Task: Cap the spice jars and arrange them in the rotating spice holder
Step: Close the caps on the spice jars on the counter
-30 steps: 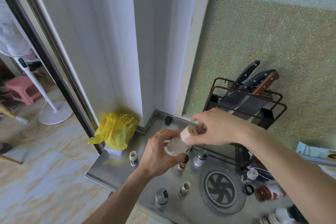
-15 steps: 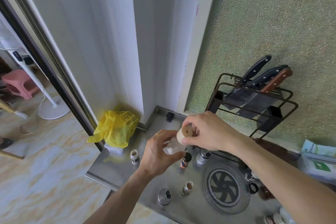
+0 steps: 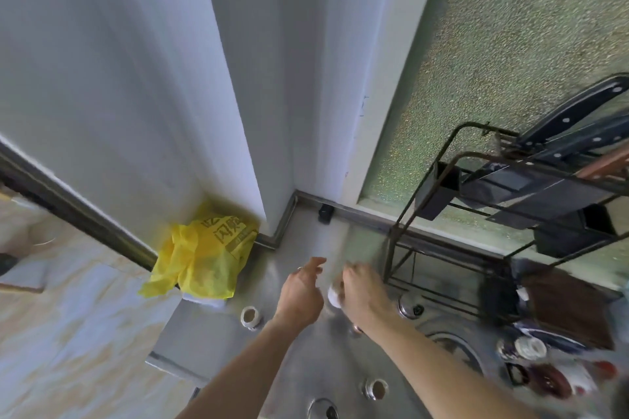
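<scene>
Judging by what lies on the steel surface [image 3: 211, 343], the task is far from finished. An uncapped jar [image 3: 251, 317] stands open left of the hands, a second open jar [image 3: 375, 388] sits near the bottom edge of the frame, and a loose metal lid [image 3: 321, 409] lies just left of it at the very bottom. One capped jar [image 3: 408, 307] stands right of the hands, by the foot of the wire knife rack [image 3: 452, 180]. More jars and lids are smeared by blur at the lower right, too unclear to count. The round base of the rotating holder [image 3: 452, 347] shows partly behind the right forearm, and no jar can be seen standing in it, so loading seems still to come. In the lower centre the right hand [image 3: 362, 292] is curled down over a pale-capped jar [image 3: 334, 296], its fingers closed on the cap; whether the cap is fully seated cannot be told through the blur. The left hand [image 3: 301, 292] sits just left of that jar with fingers spread and apart, seemingly not gripping it. A yellow bag [image 3: 200, 255] is bunched at the left end of the surface.
</scene>
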Demonstrator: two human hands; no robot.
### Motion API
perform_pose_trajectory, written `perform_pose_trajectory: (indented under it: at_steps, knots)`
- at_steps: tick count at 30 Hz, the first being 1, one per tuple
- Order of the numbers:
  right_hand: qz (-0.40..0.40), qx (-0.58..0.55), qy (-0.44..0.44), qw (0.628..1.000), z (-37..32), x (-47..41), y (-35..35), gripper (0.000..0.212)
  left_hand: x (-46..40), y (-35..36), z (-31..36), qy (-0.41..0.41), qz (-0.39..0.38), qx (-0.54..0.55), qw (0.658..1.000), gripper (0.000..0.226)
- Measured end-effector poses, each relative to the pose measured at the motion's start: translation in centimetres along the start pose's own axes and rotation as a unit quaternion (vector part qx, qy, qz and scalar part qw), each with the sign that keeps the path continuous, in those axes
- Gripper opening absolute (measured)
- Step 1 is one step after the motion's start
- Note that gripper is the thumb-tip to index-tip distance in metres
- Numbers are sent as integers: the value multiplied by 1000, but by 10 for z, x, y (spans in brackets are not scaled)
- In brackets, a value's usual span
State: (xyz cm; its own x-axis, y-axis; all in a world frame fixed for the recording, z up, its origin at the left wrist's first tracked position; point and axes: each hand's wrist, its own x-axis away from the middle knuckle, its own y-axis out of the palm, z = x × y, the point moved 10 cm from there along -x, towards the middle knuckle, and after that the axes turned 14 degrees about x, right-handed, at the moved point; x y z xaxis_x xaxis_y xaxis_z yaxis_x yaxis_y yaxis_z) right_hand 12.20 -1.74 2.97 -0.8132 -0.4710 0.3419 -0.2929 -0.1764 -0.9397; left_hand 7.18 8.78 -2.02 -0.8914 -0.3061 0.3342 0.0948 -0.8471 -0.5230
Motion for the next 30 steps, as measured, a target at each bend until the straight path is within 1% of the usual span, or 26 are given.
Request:
perform_pose_trajectory:
  at_steps: [3,6,9,12,16,18,20,21,23,24,27,30]
  knots:
    - [-5,7,9,1000,8,-24,25,18,-49,-1,-1,17,1,-40,999,55]
    - [-9,5,-2,1000,13,-40,46,19,-101,-1,0,21,-3,-88,996,51]
    - [-12,-51,37,998,26,-47,60,28,-145,12,-5,7,-33,-153,988,47]
    - [-17,-70,47,996,31,-53,71,37,-176,28,-10,4,-67,-200,978,44]
    - [-16,-92,53,994,35,-55,78,39,-201,40,-16,-11,-89,-227,970,55]
    - [-20,-101,55,993,36,-57,79,40,-208,41,-15,-5,-93,-238,967,61]
    - [-22,-109,55,992,38,-57,79,48,-209,39,-10,15,-95,-250,964,66]
    - [-24,-115,59,991,39,-56,78,56,-206,37,-7,29,-97,-250,963,68]
    - [-11,-131,69,989,44,-53,69,71,-192,30,-1,50,-90,-214,971,66]
    - [13,-137,72,988,46,-52,60,73,-182,24,3,53,-85,-177,979,64]
    - [101,-152,67,981,47,-52,25,69,-144,2,16,65,-73,-63,993,67]
    - [142,-183,49,972,33,-52,-6,65,-99,-28,33,103,-60,20,993,78]
